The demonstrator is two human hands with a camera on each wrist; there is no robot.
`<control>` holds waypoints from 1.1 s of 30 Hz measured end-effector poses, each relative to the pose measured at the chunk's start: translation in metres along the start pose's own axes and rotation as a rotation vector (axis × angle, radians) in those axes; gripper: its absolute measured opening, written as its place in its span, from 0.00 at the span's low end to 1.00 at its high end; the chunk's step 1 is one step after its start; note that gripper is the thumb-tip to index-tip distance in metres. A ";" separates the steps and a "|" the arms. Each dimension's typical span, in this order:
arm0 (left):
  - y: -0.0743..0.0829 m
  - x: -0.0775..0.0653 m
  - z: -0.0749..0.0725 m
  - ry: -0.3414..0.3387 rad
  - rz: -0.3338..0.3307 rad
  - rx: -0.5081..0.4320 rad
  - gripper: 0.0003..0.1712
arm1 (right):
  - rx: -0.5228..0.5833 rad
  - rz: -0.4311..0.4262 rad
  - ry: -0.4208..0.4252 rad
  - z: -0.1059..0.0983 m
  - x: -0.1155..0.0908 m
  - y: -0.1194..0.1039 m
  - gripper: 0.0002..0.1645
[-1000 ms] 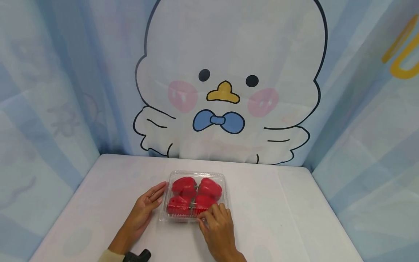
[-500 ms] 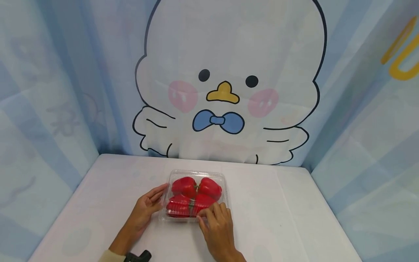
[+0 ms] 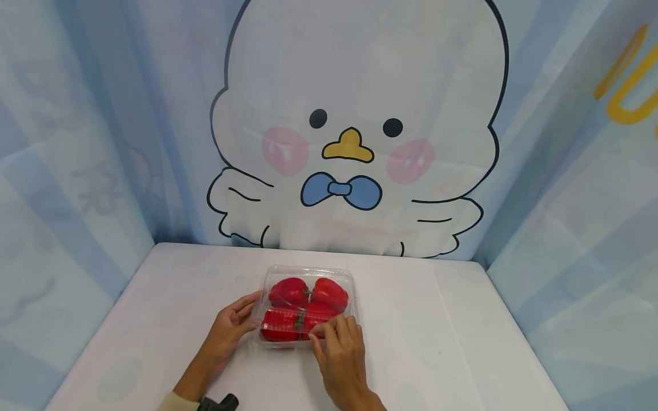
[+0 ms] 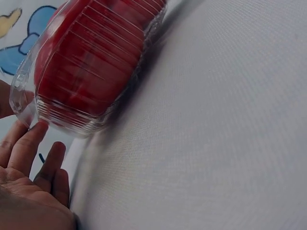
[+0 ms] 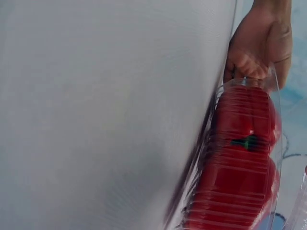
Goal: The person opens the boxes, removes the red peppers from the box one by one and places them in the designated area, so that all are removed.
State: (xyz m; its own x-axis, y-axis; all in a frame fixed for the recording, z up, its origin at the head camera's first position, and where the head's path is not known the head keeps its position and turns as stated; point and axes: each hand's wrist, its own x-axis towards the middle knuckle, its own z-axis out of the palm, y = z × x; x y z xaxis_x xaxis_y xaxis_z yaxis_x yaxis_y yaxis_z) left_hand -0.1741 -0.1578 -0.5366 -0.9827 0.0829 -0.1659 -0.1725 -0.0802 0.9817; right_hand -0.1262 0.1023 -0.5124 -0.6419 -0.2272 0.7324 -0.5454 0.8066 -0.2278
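A clear plastic clamshell box [image 3: 351,285] sits on the table, holding several red bell peppers [image 3: 289,292]. Its lid's front edge is raised a little from the base. There, at the front right, my right hand [image 3: 341,357] pinches the lid's edge between thumb and fingers. My left hand [image 3: 226,331] lies along the box's left side, fingers fairly straight and touching it. In the left wrist view, the fingertips of the left hand [image 4: 33,182] meet the box's ribbed corner. A green stem [image 5: 247,142] shows through the ribbed side in the right wrist view.
A white cloth covers the table [image 3: 437,342], which extends on both sides of the box. Behind it hangs a curtain [image 3: 354,68] printed with a white bird. Blue-and-white cloth walls flank the table. A black device [image 3: 220,402] is worn at my left wrist.
The front edge of the clamshell's lid has risen slightly with the right hand's pinch. The left hand stays at the box's left side, and the box has hardly moved.
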 end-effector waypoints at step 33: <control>0.000 -0.001 0.001 0.012 0.002 0.068 0.40 | -0.050 0.081 0.102 0.004 0.013 0.000 0.16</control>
State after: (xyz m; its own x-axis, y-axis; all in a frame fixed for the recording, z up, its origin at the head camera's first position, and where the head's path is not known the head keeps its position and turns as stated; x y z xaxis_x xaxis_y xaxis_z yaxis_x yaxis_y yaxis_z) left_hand -0.1730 -0.1564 -0.5364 -0.9838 0.0709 -0.1649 -0.1662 -0.0129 0.9860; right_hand -0.1367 0.0972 -0.5056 -0.6229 -0.1055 0.7751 -0.4651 0.8467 -0.2585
